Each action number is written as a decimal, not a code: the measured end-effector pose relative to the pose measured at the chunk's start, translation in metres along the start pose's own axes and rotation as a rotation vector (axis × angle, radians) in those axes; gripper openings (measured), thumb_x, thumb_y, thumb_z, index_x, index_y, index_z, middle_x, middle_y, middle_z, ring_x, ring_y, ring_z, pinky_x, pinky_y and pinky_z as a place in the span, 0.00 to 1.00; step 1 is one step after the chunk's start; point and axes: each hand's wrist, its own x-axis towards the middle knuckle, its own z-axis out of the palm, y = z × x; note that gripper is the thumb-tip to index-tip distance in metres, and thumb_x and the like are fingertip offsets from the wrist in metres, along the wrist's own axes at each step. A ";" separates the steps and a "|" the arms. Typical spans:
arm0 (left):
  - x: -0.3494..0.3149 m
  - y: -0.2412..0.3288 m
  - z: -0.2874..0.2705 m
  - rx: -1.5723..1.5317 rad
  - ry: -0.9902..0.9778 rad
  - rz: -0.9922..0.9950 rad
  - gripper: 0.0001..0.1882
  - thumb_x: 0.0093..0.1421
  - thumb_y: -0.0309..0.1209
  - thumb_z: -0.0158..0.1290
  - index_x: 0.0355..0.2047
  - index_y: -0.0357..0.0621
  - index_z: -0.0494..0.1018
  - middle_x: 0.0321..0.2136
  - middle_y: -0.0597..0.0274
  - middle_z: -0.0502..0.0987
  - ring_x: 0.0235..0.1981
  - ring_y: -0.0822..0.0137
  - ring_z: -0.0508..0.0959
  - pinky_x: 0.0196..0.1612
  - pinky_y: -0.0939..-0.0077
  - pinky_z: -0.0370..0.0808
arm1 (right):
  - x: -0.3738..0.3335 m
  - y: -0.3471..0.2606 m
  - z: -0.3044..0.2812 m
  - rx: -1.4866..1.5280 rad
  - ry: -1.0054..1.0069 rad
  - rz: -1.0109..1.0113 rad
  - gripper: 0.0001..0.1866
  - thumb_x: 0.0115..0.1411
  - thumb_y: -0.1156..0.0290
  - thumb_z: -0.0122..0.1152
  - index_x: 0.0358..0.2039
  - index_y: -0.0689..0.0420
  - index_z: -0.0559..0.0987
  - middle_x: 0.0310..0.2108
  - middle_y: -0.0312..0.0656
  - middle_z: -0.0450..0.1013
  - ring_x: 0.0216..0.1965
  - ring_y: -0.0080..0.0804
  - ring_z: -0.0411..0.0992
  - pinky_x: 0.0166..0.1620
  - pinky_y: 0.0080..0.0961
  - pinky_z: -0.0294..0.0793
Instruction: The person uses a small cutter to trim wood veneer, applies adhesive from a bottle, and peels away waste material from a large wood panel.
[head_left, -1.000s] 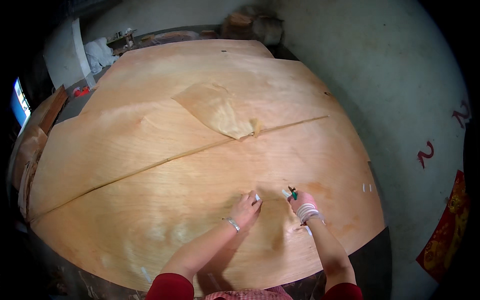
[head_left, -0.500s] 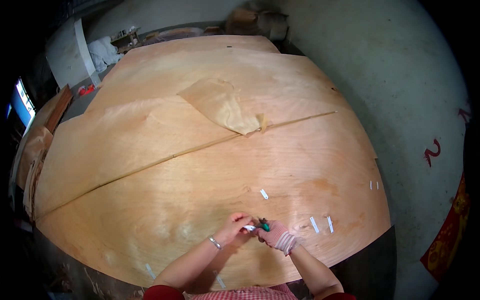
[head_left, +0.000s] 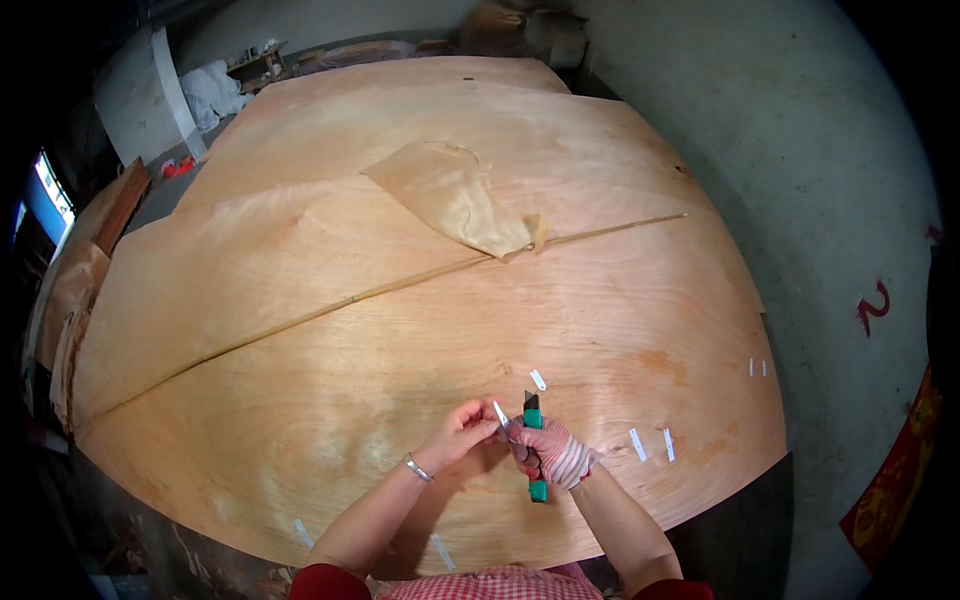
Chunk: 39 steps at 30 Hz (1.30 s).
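My bare left hand (head_left: 462,432), a metal bracelet at its wrist, pinches a small white strip (head_left: 500,411) that stands up from the fingertips. Close beside it, my right hand (head_left: 558,452) in a red-and-white striped glove grips a green utility knife (head_left: 533,415), its dark blade pointing away from me. The gloved fingers meet the lower part of the strip; whether they hold it too I cannot tell. Both hands are over a broad sheet of wood veneer (head_left: 300,400). Another white strip (head_left: 538,380) lies just beyond the knife.
Two white strips (head_left: 638,444) lie to the right, more near the front edge (head_left: 443,552). A long thin pole (head_left: 370,293) crosses the sheet, its far part beside a crumpled tan cloth (head_left: 450,200). Stacked sheets (head_left: 120,210) stand at left; a wall (head_left: 780,150) rises at right.
The knife has turned in my right hand from mostly hidden to upright and in full view. The white strip in my left fingers has swung from lying sideways to pointing up.
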 end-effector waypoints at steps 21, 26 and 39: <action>-0.024 0.014 -0.037 1.277 0.670 0.336 0.09 0.53 0.31 0.53 0.31 0.39 0.73 0.21 0.53 0.73 0.21 0.61 0.74 0.24 0.68 0.70 | 0.030 -0.006 -0.009 -0.318 0.511 0.010 0.06 0.54 0.67 0.54 0.30 0.56 0.74 0.13 0.33 0.64 0.09 0.20 0.57 0.11 0.20 0.55; -0.023 0.022 -0.026 1.393 0.613 0.185 0.04 0.52 0.27 0.50 0.27 0.41 0.72 0.27 0.52 0.74 0.29 0.54 0.73 0.31 0.63 0.69 | 0.055 -0.022 0.008 -0.595 0.550 0.108 0.07 0.53 0.64 0.54 0.29 0.53 0.74 0.13 0.34 0.66 0.09 0.22 0.60 0.12 0.22 0.58; 0.023 -0.018 -0.011 1.462 0.201 0.400 0.20 0.51 0.24 0.45 0.46 0.34 0.66 0.53 0.46 0.63 0.56 0.53 0.61 0.59 0.57 0.56 | 0.071 -0.025 0.015 -0.803 0.580 0.119 0.10 0.55 0.60 0.51 0.28 0.54 0.72 0.12 0.35 0.66 0.11 0.25 0.63 0.13 0.23 0.61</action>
